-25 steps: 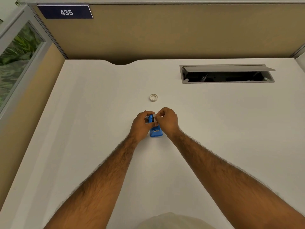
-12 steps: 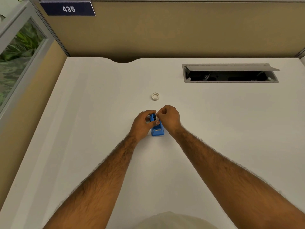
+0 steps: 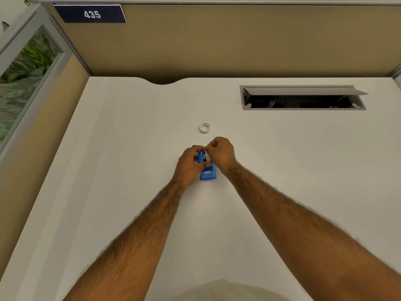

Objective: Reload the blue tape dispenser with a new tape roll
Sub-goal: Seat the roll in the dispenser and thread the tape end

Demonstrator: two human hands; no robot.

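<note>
The blue tape dispenser [image 3: 207, 170] stands on the white desk [image 3: 130, 170] near the middle of the scene, its blunt near end facing the person and its far end hidden between two hands. The left hand [image 3: 188, 165] is curled around the dispenser's left side, thumb laid across the top and fingers wrapped over the far left part, gripping the body. The right hand [image 3: 221, 153] is bunched at the dispenser's far right corner, fingertips pinched together just above the top edge; a sliver of white [image 3: 208, 157] shows between that hand and the blue body, but it is too small to tell whether it is tape, a roll or a core, and what the pinch holds cannot be told for certain. Both forearms run from the near edge of the view toward the dispenser. Just beyond the hands, apart from them, a small white ring-shaped tape roll [image 3: 204, 128] lies flat on the desk. At the far right of the desk a rectangular cable hatch [image 3: 303, 97] sits open, its grey flap raised. A tan partition [image 3: 238, 44] stands along the far edge, with a dark nameplate [image 3: 91, 14] reading 435 at its upper left.
</note>
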